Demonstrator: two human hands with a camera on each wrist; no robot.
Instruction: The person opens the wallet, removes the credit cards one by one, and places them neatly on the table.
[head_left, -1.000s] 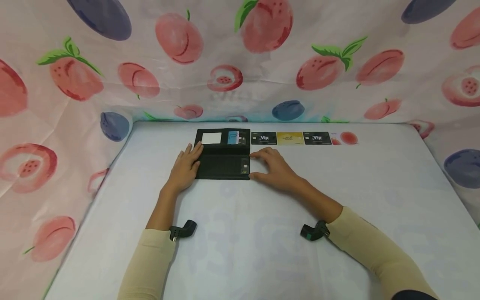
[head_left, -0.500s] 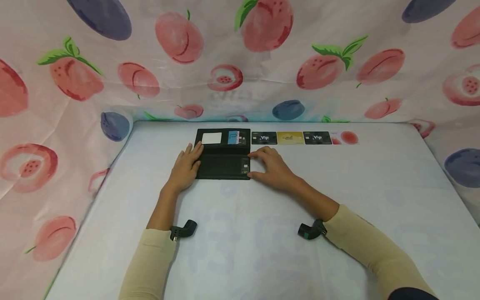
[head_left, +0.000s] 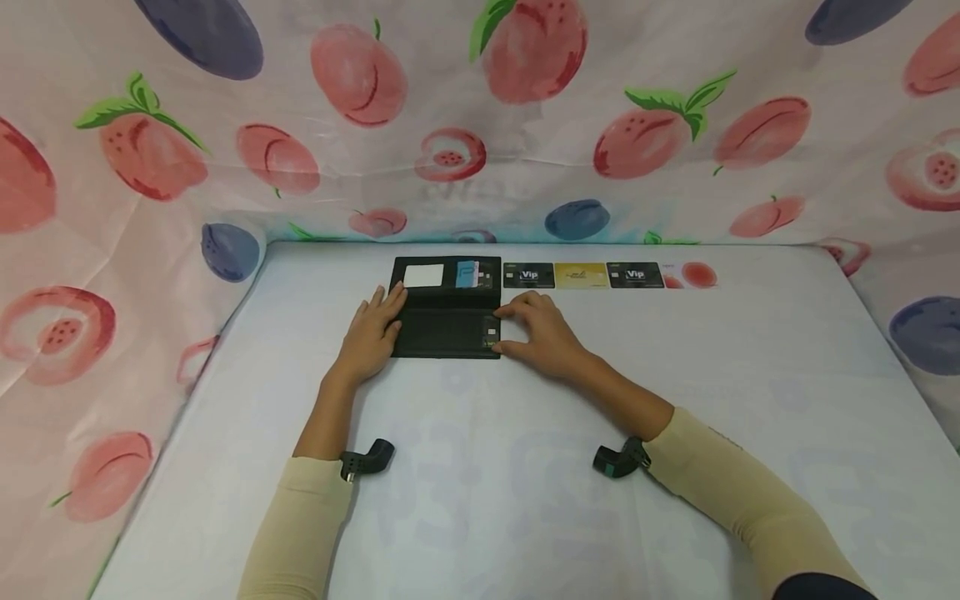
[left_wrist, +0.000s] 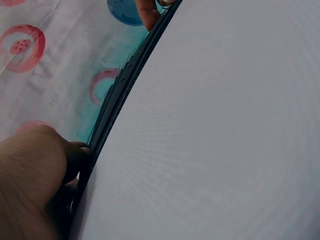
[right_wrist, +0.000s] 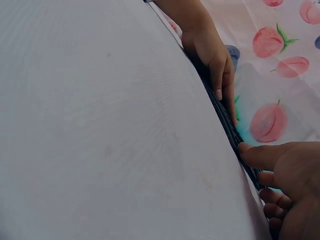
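Nearest, beige sleeves (head_left: 738,483) cover the forearms, and each wrist wears a small black camera (head_left: 369,458) above the white tabletop (head_left: 465,467). Beyond them a black bifold wallet (head_left: 442,333) lies unfolded toward the table's far edge, between the hands. The left hand (head_left: 367,337) rests on its left edge, fingers extended and close together, the thumb set apart on the lower panel. The right hand (head_left: 547,333) is at the right edge, thumb and forefinger tips apart at the two corners of a dark card (head_left: 491,327) in the lower panel; whether they pinch it, I cannot tell. The upper panel shows a white rectangle (head_left: 423,276) and a blue card (head_left: 467,274). Rightward from that panel run a black "Vip" card (head_left: 528,275), a gold card (head_left: 581,275), a second black "Vip" card (head_left: 635,275) and a white card with red circles (head_left: 698,275). Behind hangs a fruit-print backdrop (head_left: 525,158).
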